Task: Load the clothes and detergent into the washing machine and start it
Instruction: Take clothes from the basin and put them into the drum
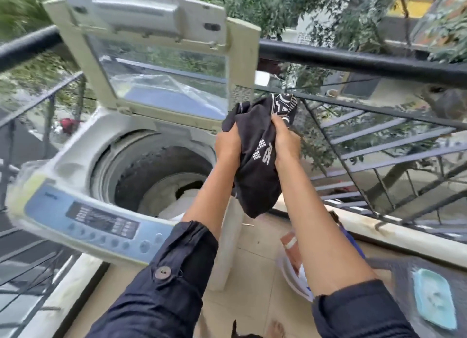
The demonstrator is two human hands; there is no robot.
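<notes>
Head view: left hand (228, 142) and right hand (286, 138) both clench bunched black garment with white print (257, 178), held in air just right of drum (151, 166) of top-loading washing machine (75, 160). Lid (156, 16) stands raised. White laundry (171, 211) lies at drum bottom. Control panel (75, 216) faces viewer. Black balcony railing (366, 62) behind.

Rolled dark navy sleeves (161, 287); brown button (163, 272) on tab.
</notes>
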